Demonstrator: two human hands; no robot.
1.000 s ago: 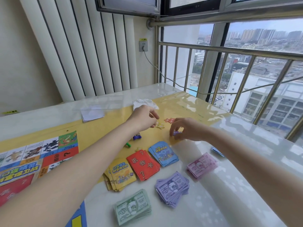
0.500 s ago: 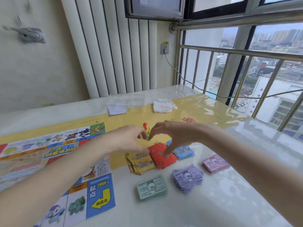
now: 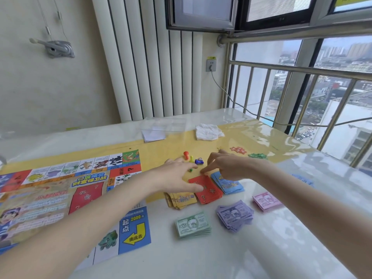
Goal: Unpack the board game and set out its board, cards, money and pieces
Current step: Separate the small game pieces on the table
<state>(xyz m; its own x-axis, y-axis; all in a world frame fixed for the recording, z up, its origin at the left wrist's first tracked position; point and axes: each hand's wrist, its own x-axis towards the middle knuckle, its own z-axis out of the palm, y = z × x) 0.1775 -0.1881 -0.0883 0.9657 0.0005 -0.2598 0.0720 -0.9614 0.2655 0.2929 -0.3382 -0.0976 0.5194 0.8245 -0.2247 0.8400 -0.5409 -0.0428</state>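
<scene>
Glossy table (image 3: 231, 258), crumpled tissue (image 3: 208, 132) beyond pawns (image 3: 186, 155); left hand (image 3: 177, 178) and right hand (image 3: 227, 168) loose-fingered, empty.

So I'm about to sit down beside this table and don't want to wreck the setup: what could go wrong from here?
The small upright red pawn and yellow pawn stand just beyond the left hand; a brush could topple them. The right hand reaches over the red card stack and could skew it. The pink banknote pile lies loose on the glossy white tabletop and might slide.
</scene>
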